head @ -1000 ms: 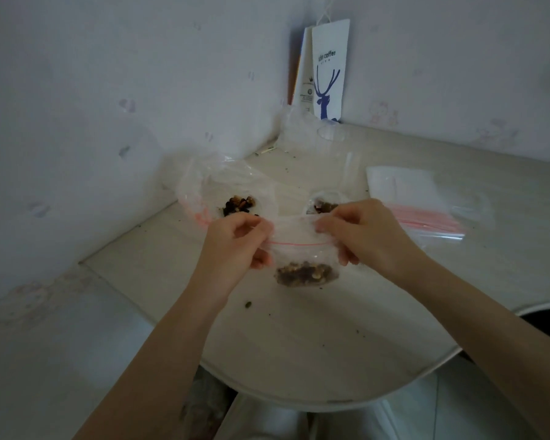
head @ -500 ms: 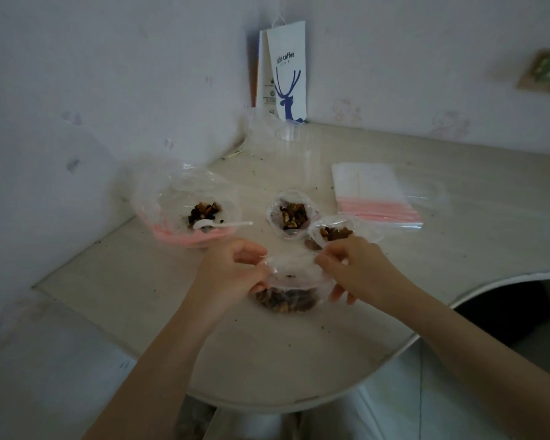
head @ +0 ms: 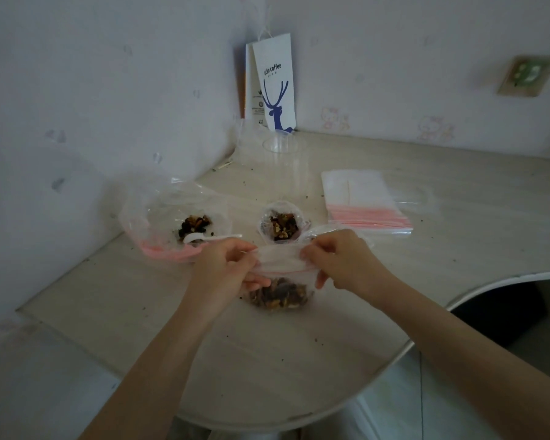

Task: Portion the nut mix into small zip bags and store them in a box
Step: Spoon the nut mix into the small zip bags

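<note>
A small clear zip bag (head: 280,292) with a red seal line holds nut mix and rests on the table in front of me. My left hand (head: 226,269) pinches its top at the left end. My right hand (head: 340,260) pinches the top at the right end. Behind my left hand sits a large clear bag (head: 172,223) with a pink rim, some nut mix and a white plastic spoon (head: 204,239) in it. A filled small bag (head: 281,225) stands open just beyond my hands. Another bag is partly hidden behind my right hand.
A stack of unused zip bags (head: 362,201) lies at the right. A clear plastic cup (head: 280,144) and a white paper coffee bag (head: 273,87) stand in the wall corner. The pale table (head: 267,360) has a curved front edge; crumbs are scattered on it.
The view has shifted, so more of the table shows. Both hands have kept their pinch on the bag's top; the bag sat lower on the table half a second ago.
</note>
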